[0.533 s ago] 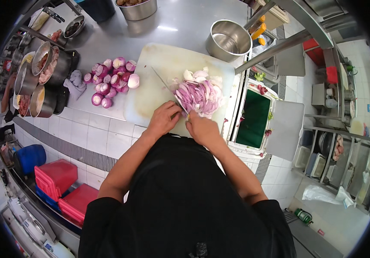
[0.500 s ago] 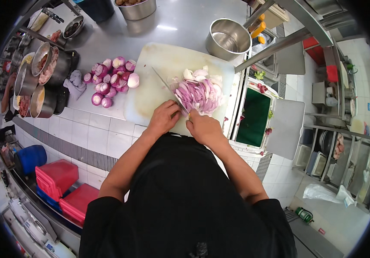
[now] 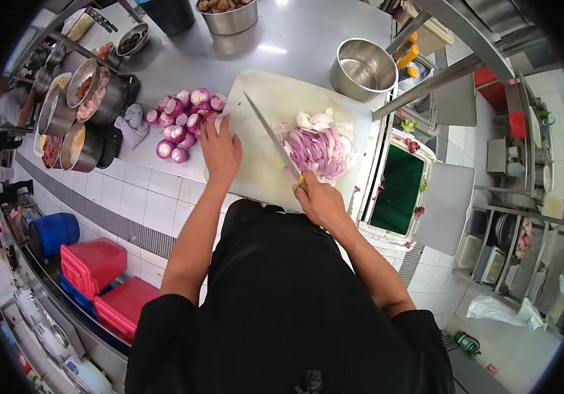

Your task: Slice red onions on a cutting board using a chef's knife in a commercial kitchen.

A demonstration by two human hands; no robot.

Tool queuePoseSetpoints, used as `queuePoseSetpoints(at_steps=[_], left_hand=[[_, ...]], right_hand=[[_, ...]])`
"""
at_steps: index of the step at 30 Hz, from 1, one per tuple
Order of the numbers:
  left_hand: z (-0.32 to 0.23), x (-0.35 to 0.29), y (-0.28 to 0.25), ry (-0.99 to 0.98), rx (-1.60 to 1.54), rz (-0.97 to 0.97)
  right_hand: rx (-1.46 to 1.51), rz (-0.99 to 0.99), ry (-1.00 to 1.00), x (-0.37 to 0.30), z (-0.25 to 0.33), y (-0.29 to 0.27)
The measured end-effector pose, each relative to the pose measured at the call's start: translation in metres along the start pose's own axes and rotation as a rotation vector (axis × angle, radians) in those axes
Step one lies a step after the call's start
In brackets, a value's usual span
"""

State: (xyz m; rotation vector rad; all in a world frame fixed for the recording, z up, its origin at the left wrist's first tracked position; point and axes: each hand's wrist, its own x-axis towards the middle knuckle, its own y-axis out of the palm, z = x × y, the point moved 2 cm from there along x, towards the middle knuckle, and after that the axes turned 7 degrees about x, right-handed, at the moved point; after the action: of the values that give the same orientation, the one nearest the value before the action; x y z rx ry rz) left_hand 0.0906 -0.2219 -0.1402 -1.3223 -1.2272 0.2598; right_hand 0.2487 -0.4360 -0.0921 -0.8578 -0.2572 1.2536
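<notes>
My right hand is closed round the yellow handle of a long kitchen knife, whose blade slants up and left over the cutting board. Beside the blade lies a heap of sliced purple onion, with paler pieces at its far end. My left hand is stretched out at the board's left edge, fingers apart, its fingertips on a pale peeled onion at the right side of a pile of peeled purple onions. That onion is mostly covered by the fingers.
An empty steel pot stands beyond the board. Right of it, a green-lined bin has onion scraps on its rim. A grey cloth and several filled metal pots are at left. A steel container of brown pieces stands far back.
My left hand has left the knife area and moved left to the onion pile, its fingers opening. My right hand still holds the knife beside the slices. The view has shifted slightly.
</notes>
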Motion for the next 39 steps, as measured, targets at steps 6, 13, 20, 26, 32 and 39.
queuePoseSetpoints(at_steps=[6, 13, 20, 26, 32, 39], left_hand=[[0.025, -0.001, 0.011, -0.033, -0.158, 0.165], [-0.01, -0.035, -0.013, -0.186, -0.608, 0.643], [-0.028, -0.04, -0.022, 0.036, -0.608, 0.796], [-0.051, -0.043, -0.01, 0.144, -0.575, 0.743], [-0.062, -0.042, -0.012, 0.192, -0.659, 0.695], [-0.056, -0.053, -0.009, 0.122, -0.667, 0.776]], right_hand=[[0.046, 0.141, 0.039, -0.012, -0.017, 0.015], [0.002, 0.085, 0.071, -0.012, -0.027, 0.007], [0.053, 0.115, 0.078, -0.006, -0.012, 0.001], [-0.133, 0.229, 0.055, -0.009, 0.021, -0.026], [-0.11, 0.053, -0.05, 0.021, -0.008, 0.007], [-0.079, 0.123, 0.025, 0.008, -0.025, 0.022]])
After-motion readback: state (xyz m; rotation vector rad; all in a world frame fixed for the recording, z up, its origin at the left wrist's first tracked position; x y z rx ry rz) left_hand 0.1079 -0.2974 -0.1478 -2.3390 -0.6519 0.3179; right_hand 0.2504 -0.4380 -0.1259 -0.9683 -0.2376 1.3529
